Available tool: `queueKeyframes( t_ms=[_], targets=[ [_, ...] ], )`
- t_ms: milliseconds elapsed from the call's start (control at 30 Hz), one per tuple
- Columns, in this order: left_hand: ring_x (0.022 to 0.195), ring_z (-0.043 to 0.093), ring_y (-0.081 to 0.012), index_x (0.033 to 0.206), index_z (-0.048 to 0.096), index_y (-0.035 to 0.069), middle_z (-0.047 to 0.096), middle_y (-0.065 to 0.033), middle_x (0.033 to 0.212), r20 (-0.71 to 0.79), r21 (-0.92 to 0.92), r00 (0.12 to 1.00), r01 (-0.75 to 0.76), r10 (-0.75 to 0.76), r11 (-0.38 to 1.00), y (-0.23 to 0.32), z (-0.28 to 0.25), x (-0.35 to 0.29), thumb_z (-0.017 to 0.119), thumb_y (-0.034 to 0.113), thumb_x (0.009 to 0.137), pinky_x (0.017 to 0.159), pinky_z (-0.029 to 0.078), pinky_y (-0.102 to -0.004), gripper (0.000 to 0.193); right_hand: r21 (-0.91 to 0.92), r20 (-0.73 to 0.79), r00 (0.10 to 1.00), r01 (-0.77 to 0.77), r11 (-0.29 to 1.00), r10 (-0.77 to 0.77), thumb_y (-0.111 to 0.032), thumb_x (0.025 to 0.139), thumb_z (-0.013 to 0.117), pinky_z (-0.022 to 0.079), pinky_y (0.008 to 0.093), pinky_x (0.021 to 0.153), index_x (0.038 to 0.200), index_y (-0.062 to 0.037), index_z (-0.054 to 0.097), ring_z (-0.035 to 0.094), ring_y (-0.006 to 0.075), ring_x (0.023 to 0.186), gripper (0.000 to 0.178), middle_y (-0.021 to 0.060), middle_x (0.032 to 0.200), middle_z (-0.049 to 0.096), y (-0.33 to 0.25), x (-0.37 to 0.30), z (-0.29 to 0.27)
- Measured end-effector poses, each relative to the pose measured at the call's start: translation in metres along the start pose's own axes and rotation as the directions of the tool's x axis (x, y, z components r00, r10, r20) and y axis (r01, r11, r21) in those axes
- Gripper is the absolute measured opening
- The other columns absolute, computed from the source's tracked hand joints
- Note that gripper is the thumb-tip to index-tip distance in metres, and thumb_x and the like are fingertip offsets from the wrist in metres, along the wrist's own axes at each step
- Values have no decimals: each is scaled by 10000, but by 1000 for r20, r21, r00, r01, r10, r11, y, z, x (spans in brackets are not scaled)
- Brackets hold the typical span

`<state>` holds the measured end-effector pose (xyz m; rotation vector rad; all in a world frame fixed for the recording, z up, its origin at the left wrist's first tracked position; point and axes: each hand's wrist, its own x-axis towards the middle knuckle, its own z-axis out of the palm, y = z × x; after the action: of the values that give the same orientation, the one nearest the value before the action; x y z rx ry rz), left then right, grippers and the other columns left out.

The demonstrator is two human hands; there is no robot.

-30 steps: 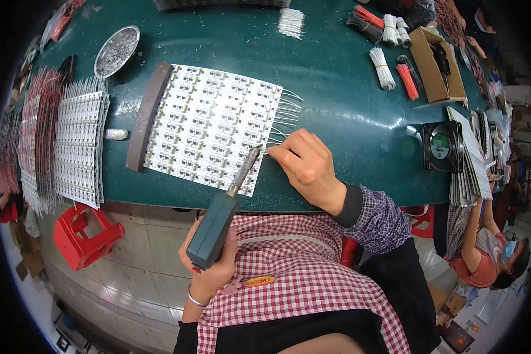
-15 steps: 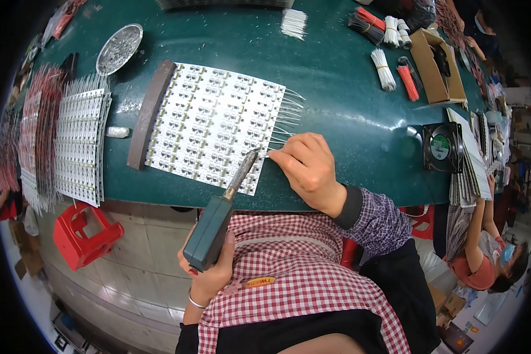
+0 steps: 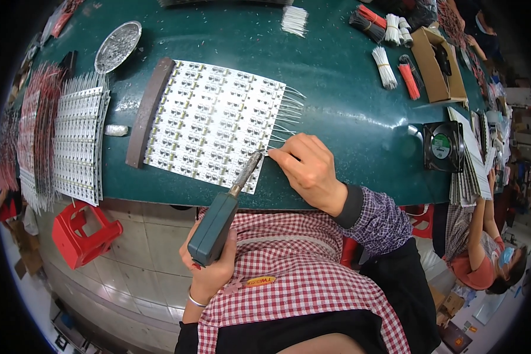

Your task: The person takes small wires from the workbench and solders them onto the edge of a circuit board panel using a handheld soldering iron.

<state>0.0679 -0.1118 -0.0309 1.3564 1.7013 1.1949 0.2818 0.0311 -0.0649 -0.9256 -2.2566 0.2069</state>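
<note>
A brown bar is bordering the left edge of a white circuit sheet, which is lying on the green bench. The left hand, short of the sheet, is firmly gripping a soldering iron slanting up-right to the sheet's right edge. The right hand, nearer that edge, is pinching closed, seemingly on a thin wire.
</note>
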Motion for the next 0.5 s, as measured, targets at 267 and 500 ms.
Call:
queueKeyframes(
  t_ms=[267, 500],
  targets=[
    [666, 662, -193, 931, 699, -35, 674, -113, 852, 99, 129, 994, -61, 49, 990, 5, -5, 4, 753, -17, 779, 586, 512, -285, 163, 2, -33, 999, -6, 1000, 6, 22, 700, 717, 456, 340, 614, 927, -41, 695, 597, 215, 708, 237, 37, 764, 584, 0, 3, 0],
    [773, 657, -163, 1026, 701, -34, 712, -82, 921, -42, 51, 999, 11, -9, 999, -4, -7, -13, 817, 68, 798, 694, 523, -297, 276, -13, -39, 999, -10, 1000, 9, 18, 687, 720, 451, 338, 609, 915, -45, 690, 589, 217, 709, 238, 36, 751, 568, 0, 2, 1]
  ],
)
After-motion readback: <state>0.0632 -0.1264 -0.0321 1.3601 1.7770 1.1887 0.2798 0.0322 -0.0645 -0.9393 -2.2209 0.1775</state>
